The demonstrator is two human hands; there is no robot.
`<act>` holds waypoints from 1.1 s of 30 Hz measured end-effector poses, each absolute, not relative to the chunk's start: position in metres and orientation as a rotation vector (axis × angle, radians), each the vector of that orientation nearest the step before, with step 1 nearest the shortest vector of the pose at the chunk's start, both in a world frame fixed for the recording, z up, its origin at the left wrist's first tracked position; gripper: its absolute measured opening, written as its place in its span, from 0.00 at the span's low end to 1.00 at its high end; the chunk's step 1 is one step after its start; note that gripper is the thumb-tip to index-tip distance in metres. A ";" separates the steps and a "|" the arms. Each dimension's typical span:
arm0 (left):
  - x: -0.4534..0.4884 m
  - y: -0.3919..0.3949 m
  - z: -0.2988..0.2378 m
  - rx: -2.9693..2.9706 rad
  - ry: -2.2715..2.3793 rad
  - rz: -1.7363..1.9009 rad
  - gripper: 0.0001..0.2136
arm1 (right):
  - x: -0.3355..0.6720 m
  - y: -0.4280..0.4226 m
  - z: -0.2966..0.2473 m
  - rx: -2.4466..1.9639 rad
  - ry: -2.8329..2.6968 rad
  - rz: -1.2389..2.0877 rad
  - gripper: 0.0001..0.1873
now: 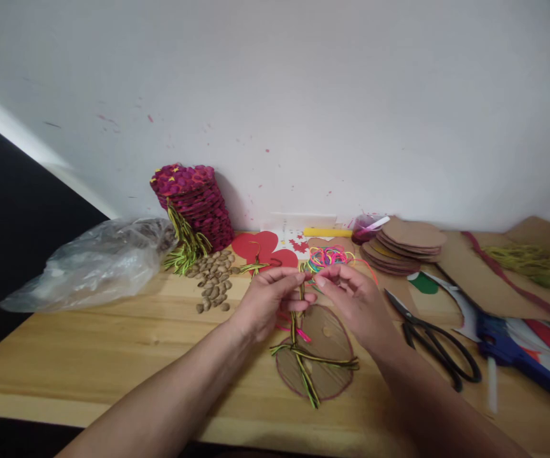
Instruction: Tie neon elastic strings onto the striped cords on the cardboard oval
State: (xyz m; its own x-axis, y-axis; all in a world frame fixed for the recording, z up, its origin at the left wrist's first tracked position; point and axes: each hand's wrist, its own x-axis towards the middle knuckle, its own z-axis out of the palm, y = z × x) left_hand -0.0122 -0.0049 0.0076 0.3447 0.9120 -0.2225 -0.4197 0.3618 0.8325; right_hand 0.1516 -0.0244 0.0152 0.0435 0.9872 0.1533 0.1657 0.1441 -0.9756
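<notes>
My left hand (275,299) is closed near the middle of the table, fingers pinched on a bundle of yellow-green and black cord (293,331). The bundle hangs below the fingers, and a second bundle crosses it to make a cross shape. My right hand (351,299) is closed in a pinch just beside the left fingertips; whatever it grips is too small to make out. Under the cords lies a brown cardboard disc (337,334) with a dark reddish edge. A bright pink strand (303,335) shows beside the cord. Behind my hands sits a tangle of multicoloured string (328,256).
Left: a clear plastic bag (98,270), a purple stack (198,210) with a green tassel (184,245), and brown shell-like pieces (215,280). Right: cardboard shapes (411,238), black scissors (435,337) and a blue-handled tool (504,346). Red paper hearts (256,243) lie behind.
</notes>
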 end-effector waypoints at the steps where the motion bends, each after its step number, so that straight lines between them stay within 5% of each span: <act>1: -0.013 -0.005 0.008 0.716 0.777 0.975 0.10 | 0.151 -0.025 0.015 -1.241 -1.361 0.990 0.09; 33: -0.013 0.001 0.012 0.570 0.740 1.136 0.05 | 0.145 -0.026 0.012 -1.230 -1.454 1.158 0.09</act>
State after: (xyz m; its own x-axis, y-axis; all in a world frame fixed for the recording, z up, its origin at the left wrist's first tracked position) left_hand -0.0128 0.0010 0.0119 0.2351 0.9440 -0.2314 -0.5928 0.3279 0.7356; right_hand 0.1447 -0.0261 0.0124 -0.1210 0.9912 0.0540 0.1686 0.0741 -0.9829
